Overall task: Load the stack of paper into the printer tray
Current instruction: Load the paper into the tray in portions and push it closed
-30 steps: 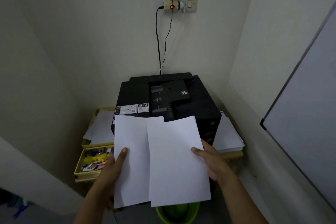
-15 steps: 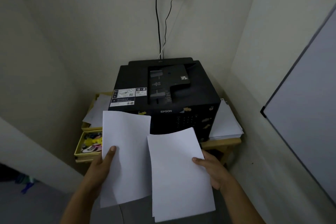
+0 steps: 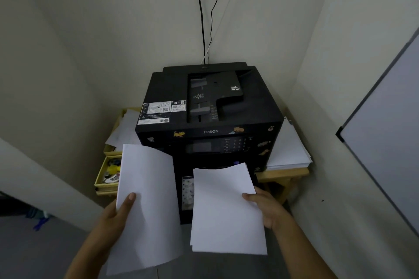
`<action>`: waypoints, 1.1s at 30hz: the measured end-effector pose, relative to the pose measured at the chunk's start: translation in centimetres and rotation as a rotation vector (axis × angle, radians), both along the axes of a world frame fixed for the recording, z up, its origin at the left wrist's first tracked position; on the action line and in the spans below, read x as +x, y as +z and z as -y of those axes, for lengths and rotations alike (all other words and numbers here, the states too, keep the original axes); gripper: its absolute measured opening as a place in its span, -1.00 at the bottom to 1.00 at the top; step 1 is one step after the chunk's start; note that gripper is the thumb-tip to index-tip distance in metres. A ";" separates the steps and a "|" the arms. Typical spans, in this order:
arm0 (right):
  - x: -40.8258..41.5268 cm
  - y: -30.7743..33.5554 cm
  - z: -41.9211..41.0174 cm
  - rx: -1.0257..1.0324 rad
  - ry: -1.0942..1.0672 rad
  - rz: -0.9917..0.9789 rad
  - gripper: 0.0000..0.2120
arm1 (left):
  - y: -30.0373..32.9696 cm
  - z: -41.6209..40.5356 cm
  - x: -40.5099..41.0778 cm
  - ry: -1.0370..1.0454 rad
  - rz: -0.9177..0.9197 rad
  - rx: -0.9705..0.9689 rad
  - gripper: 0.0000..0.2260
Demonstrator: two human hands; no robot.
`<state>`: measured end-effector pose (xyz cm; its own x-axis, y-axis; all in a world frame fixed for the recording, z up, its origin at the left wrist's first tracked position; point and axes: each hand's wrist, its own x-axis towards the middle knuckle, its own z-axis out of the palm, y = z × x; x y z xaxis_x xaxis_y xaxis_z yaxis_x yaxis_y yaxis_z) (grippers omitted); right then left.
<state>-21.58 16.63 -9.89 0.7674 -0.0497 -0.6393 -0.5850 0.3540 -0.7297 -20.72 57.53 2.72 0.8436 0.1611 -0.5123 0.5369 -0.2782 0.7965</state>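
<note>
A black Epson printer (image 3: 210, 102) stands on a small wooden table in a corner. My left hand (image 3: 115, 217) grips a batch of white paper (image 3: 149, 206) by its left edge, thumb on top; the sheets bend at the upper right. My right hand (image 3: 267, 208) holds a second white batch (image 3: 226, 208) by its right edge, and its far end lies in front of the printer's lower front. The two batches are apart, with the printer's dark front showing between them. The tray itself is hidden behind the paper.
A pile of white paper (image 3: 288, 149) lies on the wooden table (image 3: 283, 173) right of the printer. Yellow drawers (image 3: 108, 172) with small items and loose sheets sit on the left. Cables (image 3: 204, 18) run up the wall. A whiteboard (image 3: 385, 124) leans at right.
The view has dropped and come closer to the printer. The two batches, overlapping a second ago, have separated; the left one moved left, the right one down toward the printer's lower front.
</note>
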 end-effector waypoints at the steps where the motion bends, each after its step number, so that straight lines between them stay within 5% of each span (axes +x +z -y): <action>1: 0.3 -0.1 -0.1 0.001 -0.004 -0.012 -0.68 | 0.0 -0.2 0.0 -0.023 -0.017 0.013 -0.48; 23: 6.6 -3.8 -1.7 -0.068 0.102 -0.122 -0.74 | -1.0 -2.3 -0.9 -0.025 -0.052 0.127 -0.74; 33: 7.1 -6.9 -1.2 -0.100 0.071 -0.138 -0.59 | -1.6 -1.9 0.0 -0.039 -0.128 0.127 -0.60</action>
<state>-14.45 17.82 -16.80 0.6769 -0.0671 -0.7330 -0.7026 0.2378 -0.6706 -20.71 59.40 1.13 0.7797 0.1998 -0.5934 0.6184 -0.3943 0.6798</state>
